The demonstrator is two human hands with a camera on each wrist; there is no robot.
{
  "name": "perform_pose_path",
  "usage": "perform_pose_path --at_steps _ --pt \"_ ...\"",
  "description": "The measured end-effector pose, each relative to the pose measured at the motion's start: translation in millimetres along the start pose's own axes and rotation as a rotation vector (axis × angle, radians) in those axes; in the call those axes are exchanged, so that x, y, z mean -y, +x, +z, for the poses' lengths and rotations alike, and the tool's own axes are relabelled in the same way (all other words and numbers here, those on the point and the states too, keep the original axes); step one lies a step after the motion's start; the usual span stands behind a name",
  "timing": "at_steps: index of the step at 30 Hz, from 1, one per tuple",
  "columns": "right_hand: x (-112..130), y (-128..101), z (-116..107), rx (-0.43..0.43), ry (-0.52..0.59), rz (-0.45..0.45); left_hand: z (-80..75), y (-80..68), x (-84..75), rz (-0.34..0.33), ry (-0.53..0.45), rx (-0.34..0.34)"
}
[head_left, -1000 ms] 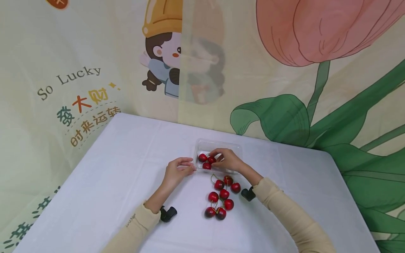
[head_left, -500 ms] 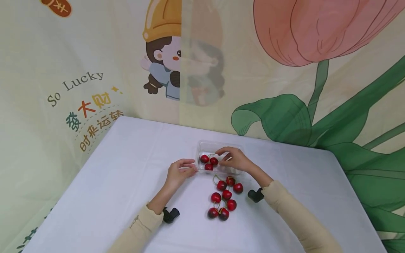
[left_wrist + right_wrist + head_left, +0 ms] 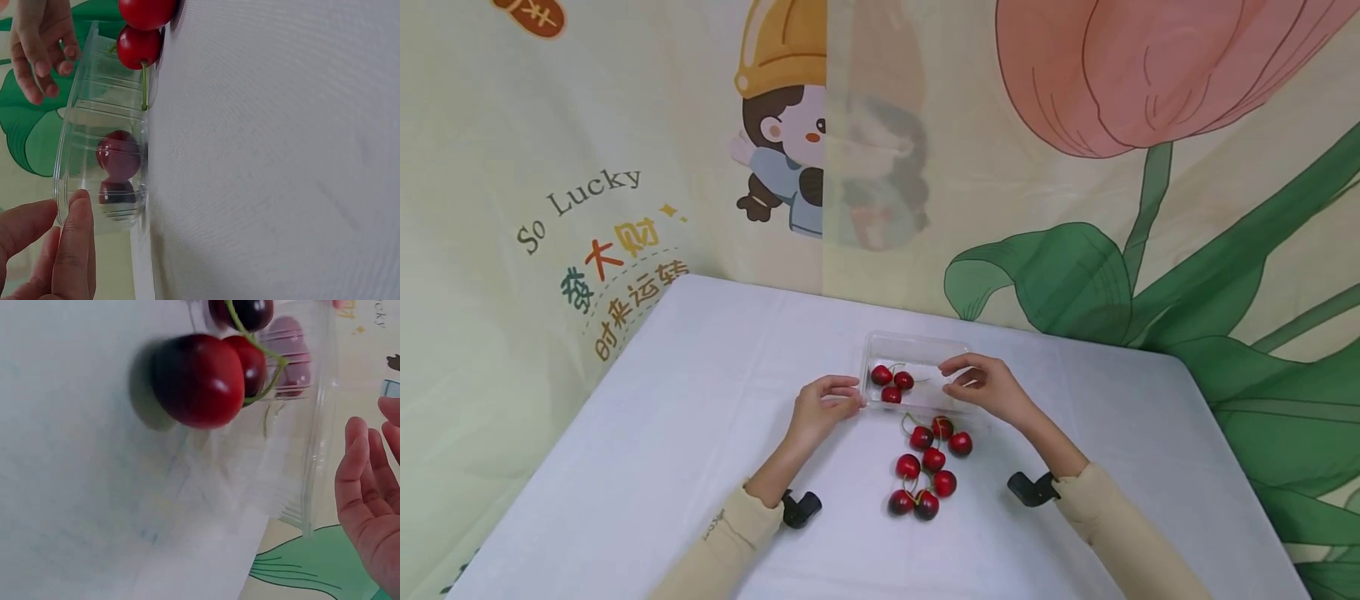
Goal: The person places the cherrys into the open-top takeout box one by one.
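Note:
A clear plastic container (image 3: pixel 925 398) stands on the white-covered table, holding a few red cherries (image 3: pixel 891 394) at its left end. My left hand (image 3: pixel 818 414) is at the container's left front corner, fingertips touching or very close to its outer wall. In the left wrist view, the fingers (image 3: pixel 72 250) of this hand lie fairly straight beside the rim. Above the container's right end is my right hand (image 3: pixel 992 387), fingers loosely bent with nothing between them. Several dark-red cherries (image 3: pixel 934 459) with green stems lie on the table in front of the container.
The white tablecloth (image 3: pixel 715 417) spreads around the container on all sides. Behind the table hangs a printed curtain (image 3: pixel 1045 192) with a large tulip and a cartoon figure. A black wrist camera (image 3: pixel 801 508) sits on the left wrist, another on the right.
My right hand has moved away from the cherries in the container toward its right end, its fingers leaving them. The left hand has stayed at the corner.

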State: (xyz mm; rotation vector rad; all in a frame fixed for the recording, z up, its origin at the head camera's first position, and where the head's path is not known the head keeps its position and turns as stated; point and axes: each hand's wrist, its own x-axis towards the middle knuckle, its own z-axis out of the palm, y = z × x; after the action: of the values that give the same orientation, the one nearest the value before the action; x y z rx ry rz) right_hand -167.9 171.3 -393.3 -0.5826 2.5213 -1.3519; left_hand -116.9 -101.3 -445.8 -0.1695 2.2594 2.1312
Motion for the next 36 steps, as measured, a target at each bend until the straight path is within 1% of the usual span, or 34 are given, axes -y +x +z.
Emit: perform_pose_path --at_steps 5,8,12,14,16,19,22,26,32,36 --pt "0.3 -26.4 -4.3 0.04 0.05 0.01 -0.1 0.4 1.1 -0.002 -0.017 -0.002" --pt "-4.3 -42.9 -6.5 0.046 0.046 0.019 0.1 0.7 2.1 0.003 -0.025 -0.005" --pt "-18.8 -60.6 -4.6 0.005 0.043 0.024 0.3 1.5 2.9 0.009 -0.019 -0.006" --pt "-27.4 -66.9 -1.2 -0.025 0.058 0.049 0.3 1.8 3.3 0.013 -0.012 -0.007" --pt "-35.5 -71.6 3.1 -0.054 0.081 0.095 0.2 2.1 3.1 0.015 -0.011 -0.007" --pt "-45.2 -74.4 10.6 -0.096 0.099 0.192 0.3 1.9 3.0 0.013 -0.022 -0.008" --pt "-49.4 -74.1 17.3 -0.114 0.098 0.246 0.5 1.4 2.9 0.006 -0.022 -0.01" --pt "-49.5 -71.8 24.5 -0.12 0.086 0.272 0.8 0.6 2.3 -0.001 -0.012 -0.013" --pt "-48.0 -67.8 31.9 -0.125 0.022 0.313 1.3 -0.3 1.9 -0.006 -0.003 -0.011" --pt "-45.9 -66.5 33.2 -0.112 -0.016 0.307 1.3 -0.4 1.6 -0.01 0.001 -0.01"
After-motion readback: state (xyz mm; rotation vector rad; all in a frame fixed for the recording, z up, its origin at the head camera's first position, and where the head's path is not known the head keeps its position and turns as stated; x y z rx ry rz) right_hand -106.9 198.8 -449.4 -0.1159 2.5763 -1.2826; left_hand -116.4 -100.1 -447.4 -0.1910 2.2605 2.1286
